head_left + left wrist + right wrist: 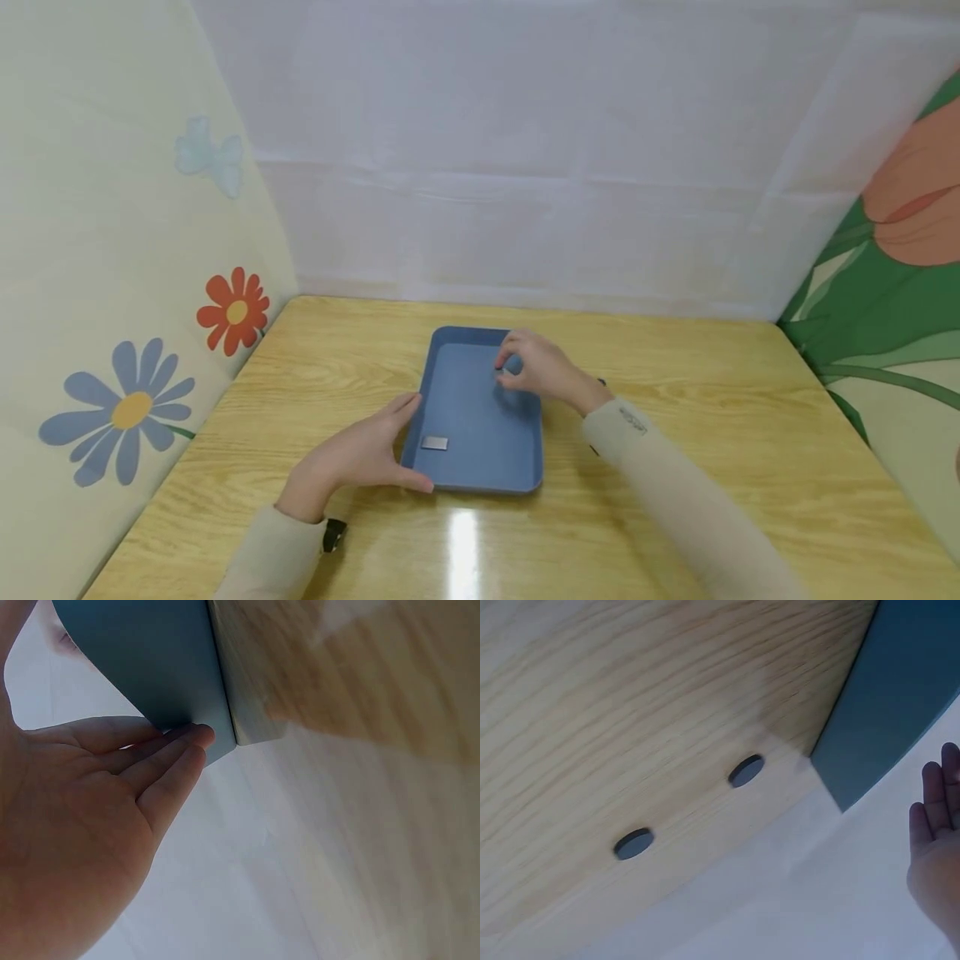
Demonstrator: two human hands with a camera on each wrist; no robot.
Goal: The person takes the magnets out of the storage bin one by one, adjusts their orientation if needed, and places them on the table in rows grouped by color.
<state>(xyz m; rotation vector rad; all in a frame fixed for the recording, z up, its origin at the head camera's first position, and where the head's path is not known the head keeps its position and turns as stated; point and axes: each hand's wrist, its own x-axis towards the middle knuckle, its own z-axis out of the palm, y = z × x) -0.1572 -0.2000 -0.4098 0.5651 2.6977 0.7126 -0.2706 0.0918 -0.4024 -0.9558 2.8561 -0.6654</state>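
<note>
Cream-coloured panel point(82, 242), quantity one, stands to the left of the left hand point(360, 454). Printed figures: one blue flower point(131, 412), one red flower point(236, 312), one pale blue butterfly point(210, 157).

Left sleeve point(266, 558), one, beige, covers the forearm behind the left hand; one black wrist device point(334, 535) shows at its cuff. The left hand is open wide, thumb and fingers spread about the near left corner of the blue tray point(472, 400). In the left wrist view its fingertips touch the outer tray wall, without closing around it.

Blue tray, one, rests on the wooden table point(787, 433), between the two hands. Small silver rectangle point(434, 442), one, lies inside, just beside the left hand.

White sheet point(525, 150), one, hangs beyond both hands.

Right hand point(542, 367), one, is above the tray's far right part. Thumb and forefinger curve toward each other, nearly meeting; whether they hold a small item cannot be determined. Right sleeve point(671, 496), one, beige, carries one grey motif.

Dark grey discs, two (first point(746, 771), second point(634, 844)), lie apart on the table, on the right hand's side of the tray.

Large orange flower point(915, 192), one, with green leaves point(900, 292), is printed furthest right of the right hand.
</note>
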